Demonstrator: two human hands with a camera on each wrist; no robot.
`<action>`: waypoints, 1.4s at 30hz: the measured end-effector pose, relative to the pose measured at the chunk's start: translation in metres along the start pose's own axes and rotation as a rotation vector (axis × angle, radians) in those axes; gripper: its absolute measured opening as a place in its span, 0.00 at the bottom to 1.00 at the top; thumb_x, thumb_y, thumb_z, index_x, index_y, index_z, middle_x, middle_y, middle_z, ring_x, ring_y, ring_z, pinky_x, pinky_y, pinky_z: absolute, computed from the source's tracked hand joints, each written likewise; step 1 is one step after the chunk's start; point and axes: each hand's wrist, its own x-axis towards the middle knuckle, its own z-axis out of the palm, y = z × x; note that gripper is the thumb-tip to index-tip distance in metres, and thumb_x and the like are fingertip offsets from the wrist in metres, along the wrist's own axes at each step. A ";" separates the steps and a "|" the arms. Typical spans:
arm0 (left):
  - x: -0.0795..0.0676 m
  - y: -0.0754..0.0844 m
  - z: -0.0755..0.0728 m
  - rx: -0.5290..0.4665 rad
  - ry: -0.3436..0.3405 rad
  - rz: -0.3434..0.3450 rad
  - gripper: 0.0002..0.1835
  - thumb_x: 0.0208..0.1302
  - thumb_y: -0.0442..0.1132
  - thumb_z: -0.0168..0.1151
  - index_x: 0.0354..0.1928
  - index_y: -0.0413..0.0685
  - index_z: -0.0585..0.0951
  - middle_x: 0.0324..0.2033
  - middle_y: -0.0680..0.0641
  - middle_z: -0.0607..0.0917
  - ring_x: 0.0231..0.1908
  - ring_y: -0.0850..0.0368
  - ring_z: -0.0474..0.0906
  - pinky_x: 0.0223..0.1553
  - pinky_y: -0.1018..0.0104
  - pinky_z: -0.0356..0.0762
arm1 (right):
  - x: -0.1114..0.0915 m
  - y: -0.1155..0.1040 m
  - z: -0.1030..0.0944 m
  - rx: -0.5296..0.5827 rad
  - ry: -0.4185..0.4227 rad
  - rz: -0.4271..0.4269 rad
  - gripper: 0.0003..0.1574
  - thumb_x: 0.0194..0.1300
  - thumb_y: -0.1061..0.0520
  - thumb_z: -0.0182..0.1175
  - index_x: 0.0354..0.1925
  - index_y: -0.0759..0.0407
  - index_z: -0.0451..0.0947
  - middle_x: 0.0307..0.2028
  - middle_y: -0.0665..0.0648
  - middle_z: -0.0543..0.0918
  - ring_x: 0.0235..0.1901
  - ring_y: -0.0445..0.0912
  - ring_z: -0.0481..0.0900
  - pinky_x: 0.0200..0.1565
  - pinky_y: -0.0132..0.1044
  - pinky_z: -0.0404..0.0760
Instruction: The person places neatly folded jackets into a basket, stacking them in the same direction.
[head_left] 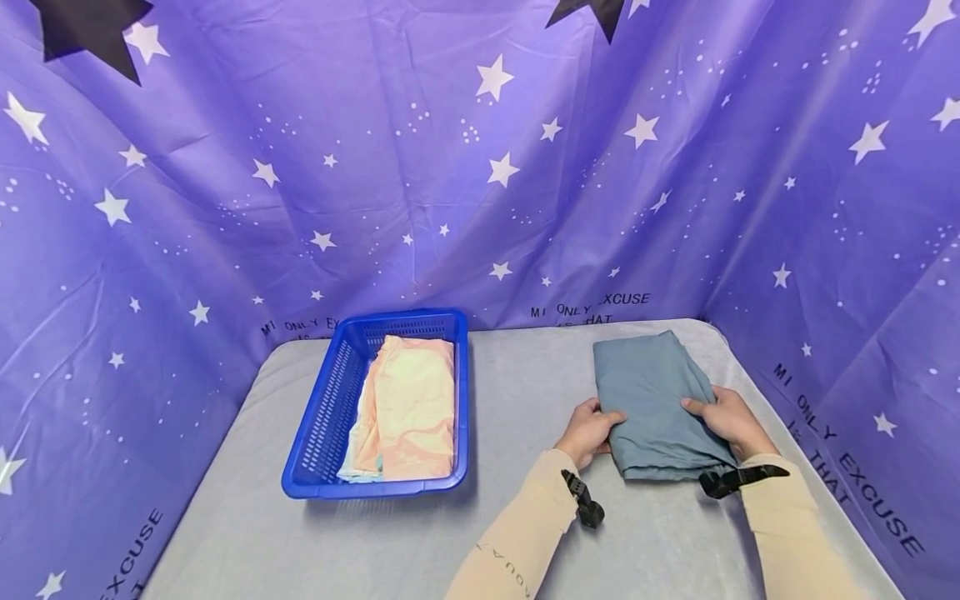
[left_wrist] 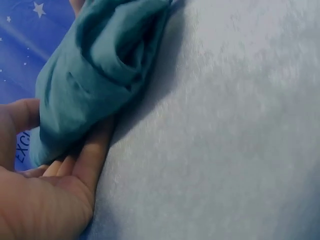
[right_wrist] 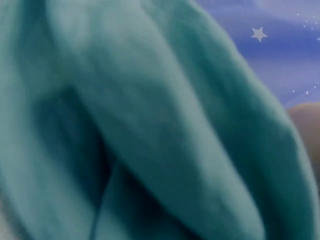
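Left hand (head_left: 587,431) and right hand (head_left: 735,422) pinch the cloth (head_left: 652,396) at opposite sides. Grip layers evenly, keeping folds flat.

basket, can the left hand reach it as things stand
Probably yes: nothing stands between the left hand and the basket, though that hand must likely release the cloth first.

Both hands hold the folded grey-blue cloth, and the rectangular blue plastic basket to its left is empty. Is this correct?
Not quite: the rectangular blue plastic basket is not empty. The head view shows folded peach cloth in it. The rest stands.
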 end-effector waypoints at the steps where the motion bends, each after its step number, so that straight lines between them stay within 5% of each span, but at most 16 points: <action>1: 0.000 0.000 0.000 -0.003 0.003 -0.001 0.16 0.65 0.39 0.68 0.55 0.51 0.81 0.39 0.51 0.87 0.34 0.57 0.84 0.29 0.63 0.83 | -0.001 0.000 0.001 0.006 0.004 -0.005 0.43 0.79 0.46 0.51 0.72 0.81 0.57 0.69 0.83 0.62 0.66 0.73 0.66 0.63 0.64 0.70; 10: -0.004 0.009 0.003 0.024 0.040 -0.008 0.21 0.61 0.36 0.68 0.57 0.54 0.79 0.48 0.48 0.84 0.42 0.49 0.85 0.39 0.49 0.85 | -0.009 -0.004 0.006 0.031 0.041 -0.060 0.45 0.79 0.42 0.51 0.73 0.77 0.57 0.70 0.81 0.64 0.66 0.70 0.67 0.62 0.60 0.71; 13: -0.007 0.015 0.002 0.031 0.039 0.004 0.22 0.61 0.36 0.69 0.58 0.54 0.78 0.50 0.47 0.83 0.42 0.47 0.85 0.41 0.47 0.86 | -0.010 -0.006 0.007 0.029 0.050 -0.077 0.45 0.79 0.41 0.51 0.73 0.76 0.58 0.70 0.79 0.66 0.64 0.67 0.70 0.57 0.48 0.75; 17: -0.011 0.023 -0.004 0.044 0.035 0.020 0.24 0.61 0.37 0.70 0.59 0.55 0.78 0.48 0.48 0.84 0.38 0.49 0.85 0.39 0.50 0.86 | -0.012 -0.011 0.007 0.009 0.072 -0.099 0.45 0.78 0.40 0.53 0.72 0.75 0.61 0.68 0.77 0.70 0.54 0.49 0.77 0.48 0.32 0.74; 23: -0.014 0.033 -0.011 0.074 0.041 0.034 0.26 0.61 0.38 0.71 0.62 0.54 0.76 0.48 0.49 0.84 0.35 0.52 0.84 0.36 0.54 0.86 | -0.012 -0.020 0.009 0.004 0.117 -0.143 0.41 0.78 0.42 0.54 0.69 0.76 0.65 0.64 0.76 0.74 0.43 0.29 0.71 0.43 0.26 0.73; 30: -0.019 0.046 -0.018 0.057 0.062 0.084 0.24 0.62 0.39 0.72 0.60 0.53 0.78 0.50 0.49 0.86 0.43 0.54 0.84 0.47 0.54 0.84 | -0.014 -0.034 0.012 0.043 0.133 -0.183 0.39 0.78 0.44 0.55 0.69 0.75 0.66 0.63 0.74 0.75 0.41 0.24 0.70 0.42 0.23 0.72; 42: -0.034 0.066 -0.042 0.016 0.057 0.187 0.24 0.62 0.36 0.70 0.60 0.52 0.77 0.47 0.45 0.89 0.40 0.56 0.85 0.44 0.62 0.82 | -0.022 -0.063 0.018 0.134 0.051 -0.224 0.39 0.79 0.48 0.52 0.74 0.74 0.59 0.67 0.74 0.70 0.44 0.22 0.70 0.44 0.20 0.74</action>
